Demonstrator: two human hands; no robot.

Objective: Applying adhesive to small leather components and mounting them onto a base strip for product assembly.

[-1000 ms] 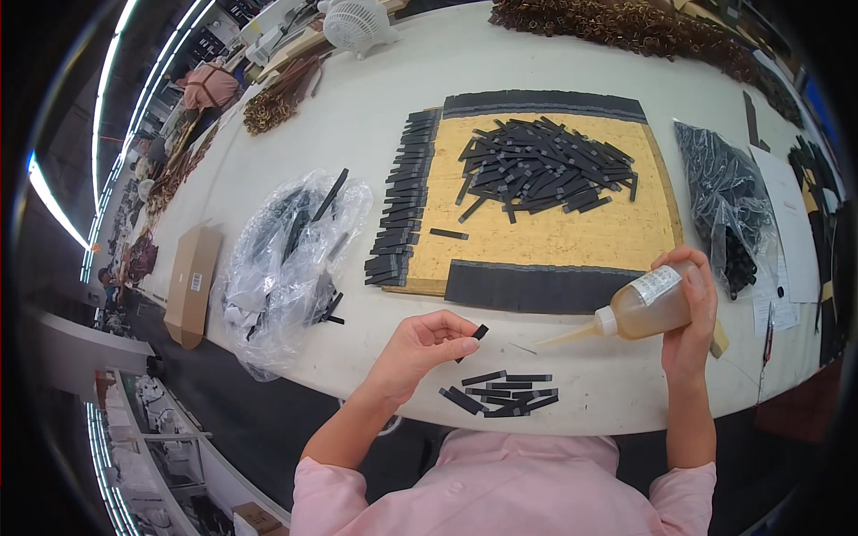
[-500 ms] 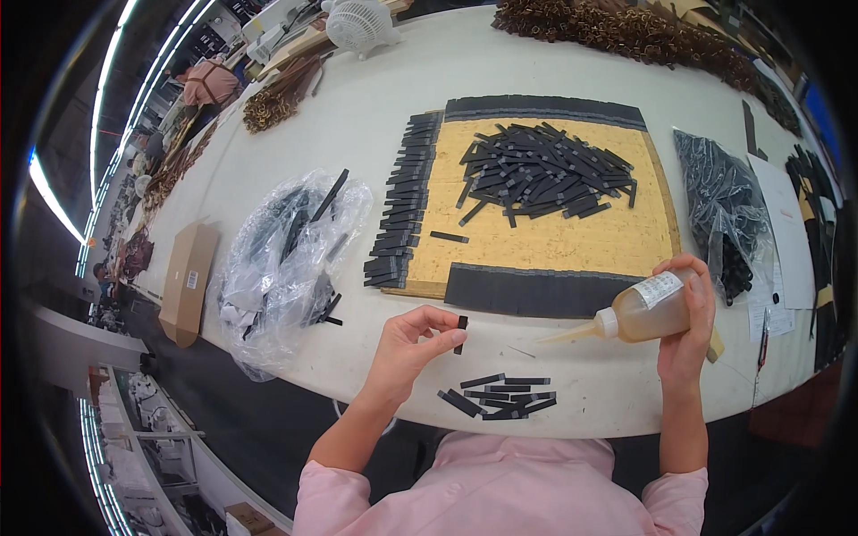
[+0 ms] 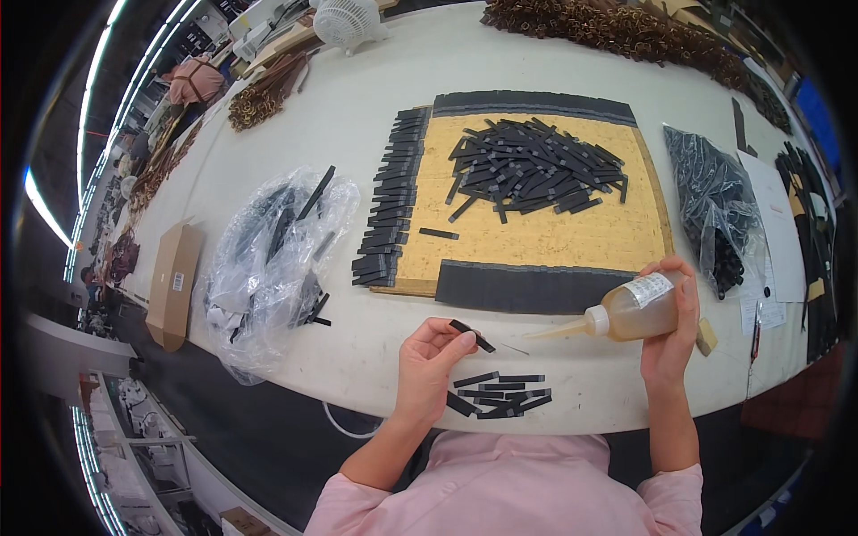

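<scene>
My left hand pinches a short black strip between thumb and fingertips, tilted down to the right. In my right hand lies a squeeze bottle of amber liquid, held sideways with its long nozzle pointing left toward the strip, a gap between them. Below the nozzle, near the table's front edge, is a small pile of black strips with grey ends. Beyond my hands, a yellow board bears a large heap of similar strips, with more in a row along its left edge.
Left of the board lies a clear plastic bag holding dark pieces, beside a brown cardboard piece. Another bag of black parts sits at right, near paper sheets. Brown bundles line the far edge.
My left hand has moved right, toward the nozzle, and the strip in it has turned from upright to slanted. My right hand still holds the bottle sideways.
</scene>
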